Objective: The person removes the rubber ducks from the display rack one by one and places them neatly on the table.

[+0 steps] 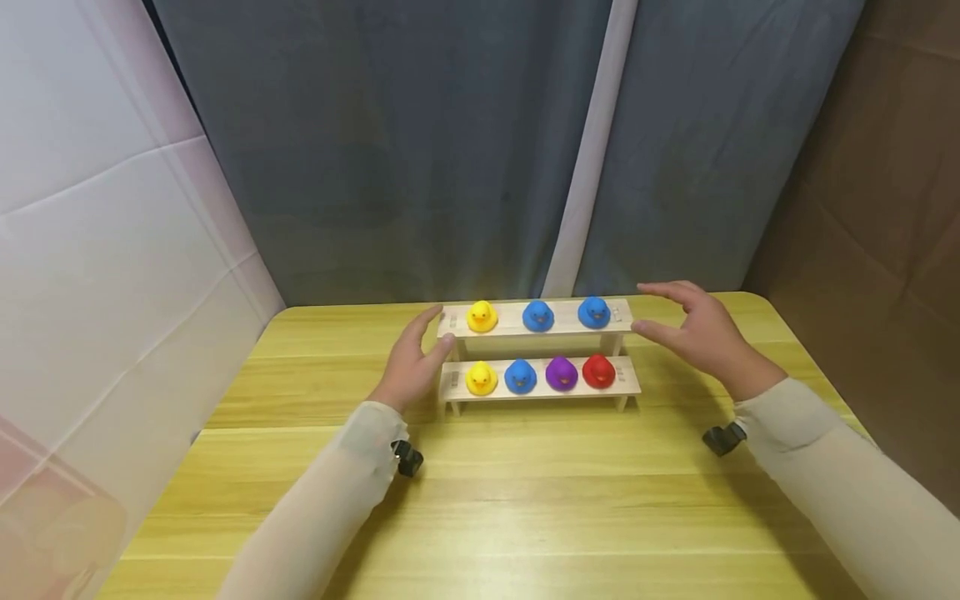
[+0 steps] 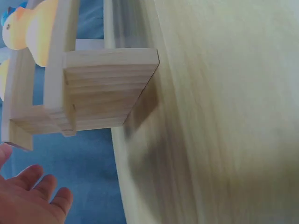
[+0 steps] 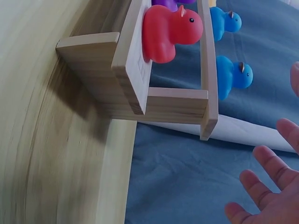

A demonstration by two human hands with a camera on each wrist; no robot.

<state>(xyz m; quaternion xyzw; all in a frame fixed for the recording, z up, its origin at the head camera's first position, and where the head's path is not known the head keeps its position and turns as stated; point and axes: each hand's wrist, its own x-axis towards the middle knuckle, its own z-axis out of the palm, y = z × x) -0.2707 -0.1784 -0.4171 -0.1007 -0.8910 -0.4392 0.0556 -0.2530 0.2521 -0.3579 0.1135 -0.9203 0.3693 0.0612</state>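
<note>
A two-tier wooden rack (image 1: 515, 392) stands near the table's far edge, holding rubber ducks. On its upper board sit a yellow duck (image 1: 482, 317) and two blue ducks (image 1: 537, 317) (image 3: 233, 77). Along the lower board are a yellow duck (image 1: 481, 379), a blue duck (image 1: 521, 377), a purple duck (image 1: 562, 375) and a red duck (image 1: 598, 372). My left hand (image 1: 408, 362) is at the rack's left end, its fingertips close to the upper board. Off the right end, my right hand (image 1: 701, 329) has its fingers spread and thumb near the upper board's corner. Neither hand holds anything.
The rack stands on a wooden table (image 1: 525, 500). Behind it hangs a dark grey curtain (image 1: 375, 167) with a pale strip (image 1: 592, 158). A white sheet (image 1: 112, 250) borders the left side, and a brown cloth (image 1: 877, 208) the right.
</note>
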